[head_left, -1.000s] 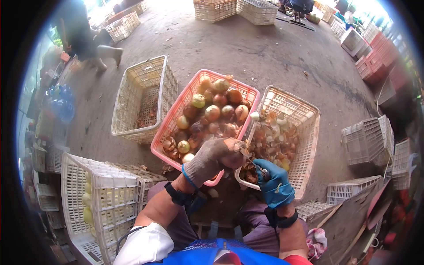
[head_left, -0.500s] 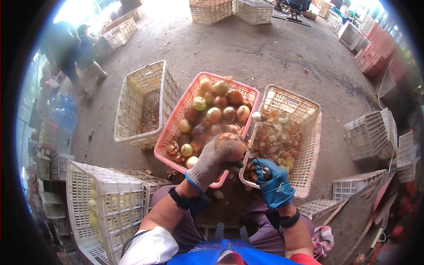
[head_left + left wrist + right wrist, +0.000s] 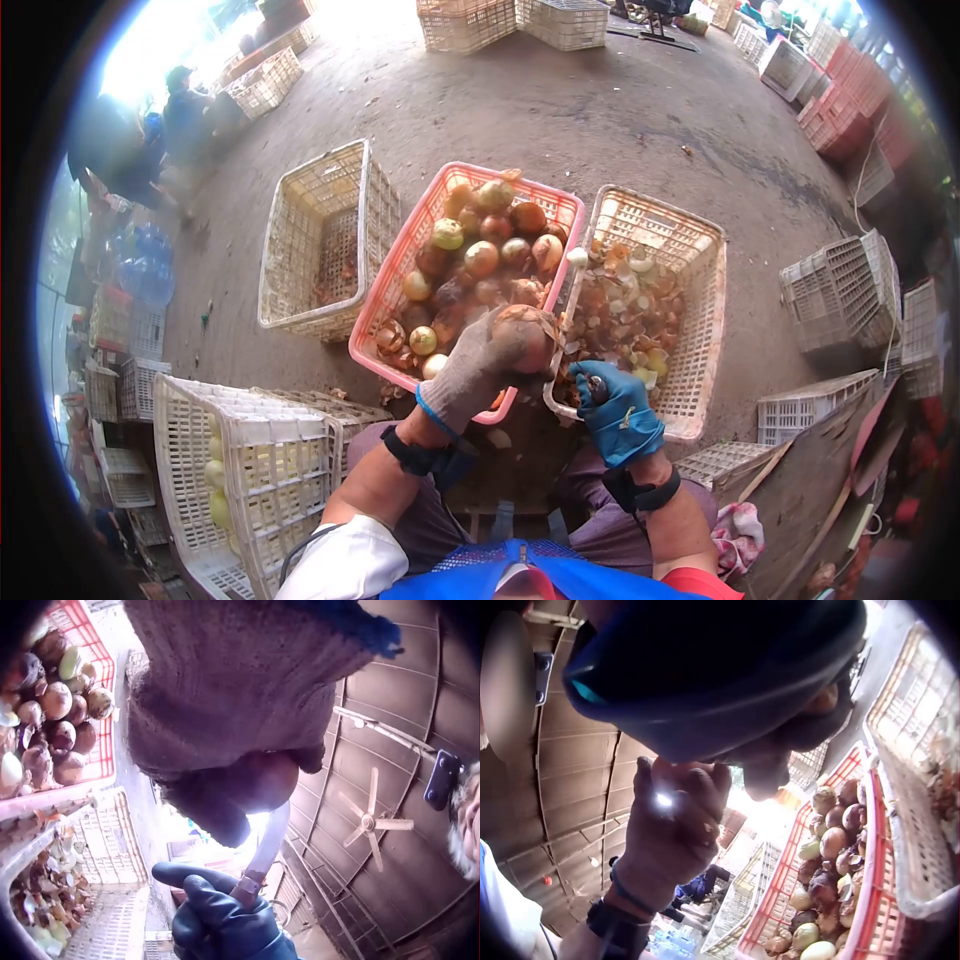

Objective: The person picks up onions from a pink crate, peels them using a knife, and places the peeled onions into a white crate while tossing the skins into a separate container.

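Observation:
My left hand (image 3: 470, 365), in a grey knit glove with a blue cuff edge, grips a brown-skinned onion (image 3: 528, 322) over the gap between two crates. My right hand (image 3: 622, 415), in a blue rubber glove, is wrapped round the handle of a knife (image 3: 271, 838). In the left wrist view the blade points up from the right fist, its tip overlapping the onion's lower edge. The pink crate (image 3: 545, 187) beyond the left hand is full of unpeeled onions. Onion skins (image 3: 620, 310) lie in the whitish crate (image 3: 693, 385) beyond the right hand.
To the left stands a whitish crate (image 3: 378, 205) with a few scraps inside. A white crate (image 3: 280, 470) with pale onions is close by my left arm. More crates (image 3: 835, 295) line the right side. People (image 3: 115, 150) are at the far left.
A second ago the knife was up at the onion in the head view; the right hand then drew slightly away. The left hand has turned the onion. People at the left have moved.

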Demonstrator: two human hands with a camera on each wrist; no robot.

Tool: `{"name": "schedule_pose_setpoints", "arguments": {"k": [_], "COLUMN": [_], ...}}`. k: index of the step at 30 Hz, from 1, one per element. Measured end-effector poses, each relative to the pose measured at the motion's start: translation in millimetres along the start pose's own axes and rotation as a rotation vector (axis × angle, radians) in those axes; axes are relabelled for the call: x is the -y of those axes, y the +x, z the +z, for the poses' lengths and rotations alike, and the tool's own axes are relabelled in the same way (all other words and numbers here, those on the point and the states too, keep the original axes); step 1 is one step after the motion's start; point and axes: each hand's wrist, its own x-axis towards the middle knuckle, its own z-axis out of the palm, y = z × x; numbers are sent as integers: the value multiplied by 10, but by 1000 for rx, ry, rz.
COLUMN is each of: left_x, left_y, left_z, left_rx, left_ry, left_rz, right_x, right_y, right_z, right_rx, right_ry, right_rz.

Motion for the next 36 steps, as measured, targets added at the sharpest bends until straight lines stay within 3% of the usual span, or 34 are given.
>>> {"name": "schedule_pose_setpoints", "arguments": {"k": [2,5,9,12,16,20,23,26,31,33,35,36], "left_x": [-180,45,-44,-109,46,-9,136,-36,16,49,41,34], "left_y": [-24,27,10,-42,13,-47,-18,-31,-24,-35,-36,-29], "left_z": [150,100,106,122,117,179,163,259,316,315,297,287], "left_rx": [-98,-226,-181,-110,-230,-117,-113,-222,-89,-96,-129,-122], "left_ry": [-62,461,-88,-414,500,-230,-162,546,-335,-263,21,1], "left_rz": [1,242,-111,-187,345,-106,-22,222,-159,-152,-47,-52], "right_x": [-22,-20,-32,-31,5,-8,-73,-119,-118,-109,-127,-150], "right_y": [-1,-25,-8,2,-2,13,8,6,56,63,51,49], "right_z": [16,46,39,19,-22,-111,-149,-190,-277,-307,-322,-326], "right_rx": [-1,0,-27,-37,-60,-56,-68,-82,-132,-147,-150,-144], "right_ry": [10,4,-54,-99,-155,-217,-274,-304,-402,-394,-411,-433], "right_rz": [40,97,26,-12,-30,-60,-93,-107,-158,-180,-175,-159]}}
